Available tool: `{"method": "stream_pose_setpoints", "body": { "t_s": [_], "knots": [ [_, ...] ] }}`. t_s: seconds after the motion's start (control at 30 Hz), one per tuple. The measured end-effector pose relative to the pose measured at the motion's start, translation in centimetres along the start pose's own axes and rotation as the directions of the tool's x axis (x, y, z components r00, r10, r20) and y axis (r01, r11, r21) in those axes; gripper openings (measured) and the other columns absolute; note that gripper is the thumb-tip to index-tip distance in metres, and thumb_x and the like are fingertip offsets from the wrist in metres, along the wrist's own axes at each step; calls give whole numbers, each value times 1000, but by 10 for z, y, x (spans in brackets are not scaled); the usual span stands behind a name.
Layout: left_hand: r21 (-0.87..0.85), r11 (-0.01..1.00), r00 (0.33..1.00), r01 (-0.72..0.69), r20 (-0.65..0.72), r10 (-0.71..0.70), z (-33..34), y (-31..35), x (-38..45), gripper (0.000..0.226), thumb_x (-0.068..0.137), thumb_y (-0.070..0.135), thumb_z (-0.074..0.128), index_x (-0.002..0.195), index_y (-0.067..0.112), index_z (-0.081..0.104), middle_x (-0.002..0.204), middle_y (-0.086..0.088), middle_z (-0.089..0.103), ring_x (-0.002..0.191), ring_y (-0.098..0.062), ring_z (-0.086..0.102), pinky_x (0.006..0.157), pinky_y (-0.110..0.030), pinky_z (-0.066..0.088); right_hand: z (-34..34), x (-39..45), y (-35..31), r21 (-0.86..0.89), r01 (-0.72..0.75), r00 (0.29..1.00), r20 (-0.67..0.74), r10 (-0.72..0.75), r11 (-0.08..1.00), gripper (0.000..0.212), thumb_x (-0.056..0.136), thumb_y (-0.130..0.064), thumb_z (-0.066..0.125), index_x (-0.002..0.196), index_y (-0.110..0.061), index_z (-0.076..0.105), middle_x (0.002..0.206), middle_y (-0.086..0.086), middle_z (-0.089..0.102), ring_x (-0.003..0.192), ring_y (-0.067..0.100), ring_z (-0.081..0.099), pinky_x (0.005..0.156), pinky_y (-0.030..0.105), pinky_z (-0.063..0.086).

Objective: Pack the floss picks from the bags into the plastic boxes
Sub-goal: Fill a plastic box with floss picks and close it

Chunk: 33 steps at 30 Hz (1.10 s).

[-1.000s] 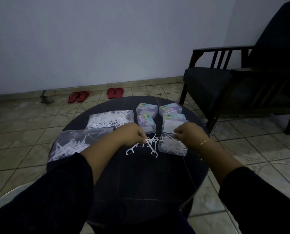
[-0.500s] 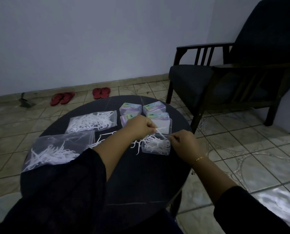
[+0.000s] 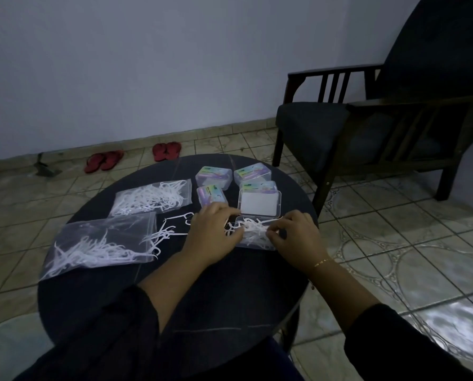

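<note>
Two bags (image 3: 100, 243), four closed boxes (image 3: 214, 176), one open box (image 3: 253, 235) at twelve o'clock; left hand (image 3: 213, 237) and right hand (image 3: 296, 239) pinched floss picks (image 3: 250, 229).

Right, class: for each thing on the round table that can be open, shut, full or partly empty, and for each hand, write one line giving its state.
Open box: lid swung back, partly filled with floss picks.
Four closed boxes: shut, labels up.
Near bag: mouth open, picks spilling onto the table.
Far bag: holds picks; seal unclear.
Left hand: fingers down on picks at the open box.
Right hand: fingertips pinched at the box's picks.
</note>
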<state>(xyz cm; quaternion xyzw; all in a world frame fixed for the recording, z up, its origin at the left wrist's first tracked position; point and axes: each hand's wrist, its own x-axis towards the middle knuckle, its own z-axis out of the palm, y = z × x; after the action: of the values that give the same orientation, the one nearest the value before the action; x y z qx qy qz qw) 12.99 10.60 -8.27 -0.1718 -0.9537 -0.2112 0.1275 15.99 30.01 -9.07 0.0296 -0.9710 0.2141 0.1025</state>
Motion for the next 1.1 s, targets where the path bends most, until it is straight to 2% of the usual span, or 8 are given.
{"method": "stream_pose_setpoints", "body": {
  "t_s": [0.1,0.2,0.43,0.67,0.73,0.87,1.0,1.1],
  "knots": [
    [-19,995,987,96,-124,-98,8,-2,-17,31,82,36,66,108,20,63,109,2,55,100,-17,54,87,-33,41,-1,0,-5,-65,41,999,7,-40,997,30,93,-42,50,117,-33,65,117,-4,49,109,16,41,89,28,38],
    [-156,972,975,178,-103,-196,17,3,-28,27,86,33,63,109,19,62,111,3,52,96,-17,57,86,-32,46,-1,-1,-9,-77,75,995,66,-70,994,29,95,-41,46,119,-38,62,120,-6,46,113,15,37,90,28,32],
    [-306,946,978,111,-134,-158,19,17,-23,22,90,10,59,111,12,63,112,2,50,90,-4,49,79,-10,33,3,-4,-11,8,-57,998,37,57,998,41,91,-39,50,132,-30,48,140,-6,38,129,16,29,102,35,26],
    [-309,945,992,103,-43,-122,18,29,-6,29,86,10,65,115,14,62,103,8,48,98,-13,55,87,-23,44,2,-6,-12,-80,14,998,65,-8,997,40,98,-38,39,136,-30,46,141,-10,41,127,15,29,96,34,26],
    [-274,957,993,99,-28,-110,18,30,-5,32,84,14,68,115,16,62,105,6,53,102,-16,56,91,-29,44,2,-7,-13,-108,54,996,83,-45,993,38,99,-36,36,136,-32,46,140,-11,42,126,14,29,94,33,26],
    [36,989,977,141,-164,-134,22,28,-14,42,86,38,63,124,23,57,128,4,52,121,-17,43,96,-33,30,3,-9,-16,-67,43,997,60,-39,997,40,98,-33,39,138,-32,42,141,-9,42,127,14,29,95,32,25],
    [180,958,975,222,-44,-218,28,27,-22,57,95,54,36,142,23,38,153,7,26,138,-17,18,105,-37,19,4,-10,-16,-79,-9,999,37,11,997,51,95,-36,43,144,-31,30,147,-3,30,133,19,24,100,36,26],
    [189,968,985,166,8,-170,30,31,-26,51,98,50,30,140,24,42,154,9,25,137,-15,19,104,-37,19,5,-9,-17,-124,-10,997,75,20,992,51,94,-38,39,144,-37,28,152,0,20,136,22,19,103,41,24]
  ]
}}
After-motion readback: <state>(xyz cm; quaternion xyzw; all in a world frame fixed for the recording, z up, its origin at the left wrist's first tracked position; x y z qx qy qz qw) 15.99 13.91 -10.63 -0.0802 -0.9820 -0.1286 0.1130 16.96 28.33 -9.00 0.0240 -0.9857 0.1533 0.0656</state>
